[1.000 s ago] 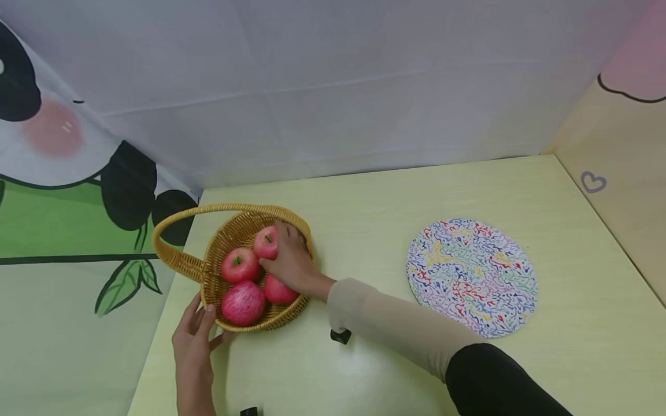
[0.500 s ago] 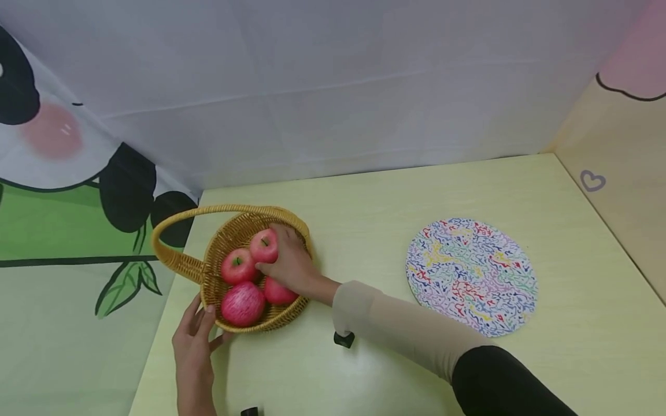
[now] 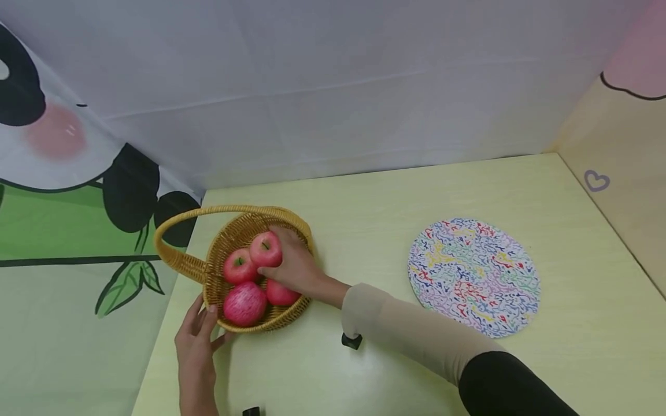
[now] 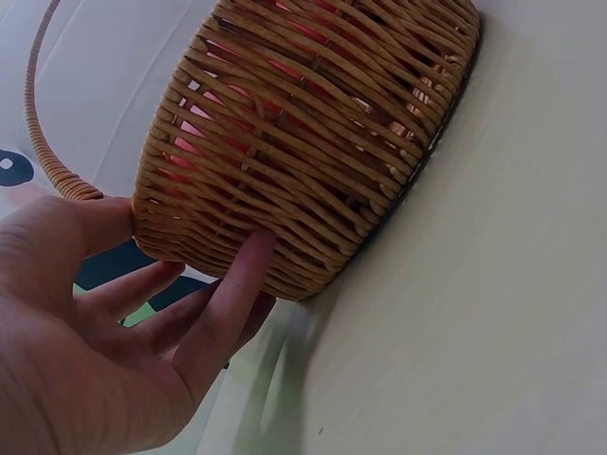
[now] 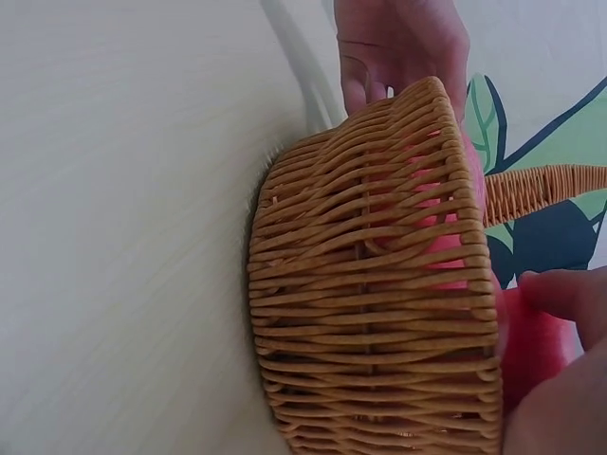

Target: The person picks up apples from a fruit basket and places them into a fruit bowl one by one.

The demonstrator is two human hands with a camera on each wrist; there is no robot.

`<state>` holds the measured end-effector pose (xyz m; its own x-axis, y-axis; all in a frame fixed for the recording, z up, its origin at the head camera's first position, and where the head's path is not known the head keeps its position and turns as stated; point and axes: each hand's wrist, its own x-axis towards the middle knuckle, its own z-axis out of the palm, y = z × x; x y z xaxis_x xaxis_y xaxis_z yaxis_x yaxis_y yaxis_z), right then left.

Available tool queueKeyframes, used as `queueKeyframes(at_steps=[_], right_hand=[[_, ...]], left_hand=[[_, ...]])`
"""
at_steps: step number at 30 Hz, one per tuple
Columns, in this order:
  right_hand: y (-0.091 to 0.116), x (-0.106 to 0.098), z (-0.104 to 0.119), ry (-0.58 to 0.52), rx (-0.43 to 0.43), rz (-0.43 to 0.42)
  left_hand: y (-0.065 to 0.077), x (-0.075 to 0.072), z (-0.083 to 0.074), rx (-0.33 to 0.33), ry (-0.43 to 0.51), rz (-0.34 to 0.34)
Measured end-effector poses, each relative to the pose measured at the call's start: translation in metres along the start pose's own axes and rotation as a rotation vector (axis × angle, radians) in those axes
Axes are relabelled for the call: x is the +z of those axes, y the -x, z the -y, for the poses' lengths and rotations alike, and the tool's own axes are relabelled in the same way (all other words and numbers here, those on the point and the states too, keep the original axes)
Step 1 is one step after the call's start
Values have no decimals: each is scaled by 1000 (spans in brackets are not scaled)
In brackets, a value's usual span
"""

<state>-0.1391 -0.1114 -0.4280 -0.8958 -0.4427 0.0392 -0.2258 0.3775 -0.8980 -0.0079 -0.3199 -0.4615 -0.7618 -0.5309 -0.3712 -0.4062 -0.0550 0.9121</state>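
Observation:
A wicker basket with an arched handle stands at the left of the table, with several red apples inside. My right hand reaches in over the right rim and grips an apple, thumb on its near side, fingers around its far side. Beside that apple lie a smooth one and a streaked one; another apple is partly under the right hand. My left hand touches the basket's outer side with spread fingers, one digit at the rim and another against the woven wall.
A round, flat mat with a multicoloured squiggle pattern lies at the right of the pale table. A grey-white cloth wall rises behind the table. Small black objects show below the right cuff and at the bottom edge.
My right forearm has shifted slightly right and down. The gripped apple has moved slightly toward the near side in the basket and shows more fully. The left hand keeps its place on the basket.

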Motion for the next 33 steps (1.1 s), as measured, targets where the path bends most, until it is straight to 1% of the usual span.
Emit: queueKeyframes(at_steps=[5,9,15,23,33], right_hand=[[1,1,-4,11,-44,-9],[4,1,-6,-3,-71,-5],[5,-1,-9,-20,-81,-5],[6,-3,-8,-19,-94,-1],[7,-4,-12,-3,-153,17]], left_hand=[[0,0,1,6,3,5],[-1,0,2,-11,12,6],[-3,0,2,-12,14,20],[-4,-2,2,4,22,44],[-3,-2,3,-1,57,41]])
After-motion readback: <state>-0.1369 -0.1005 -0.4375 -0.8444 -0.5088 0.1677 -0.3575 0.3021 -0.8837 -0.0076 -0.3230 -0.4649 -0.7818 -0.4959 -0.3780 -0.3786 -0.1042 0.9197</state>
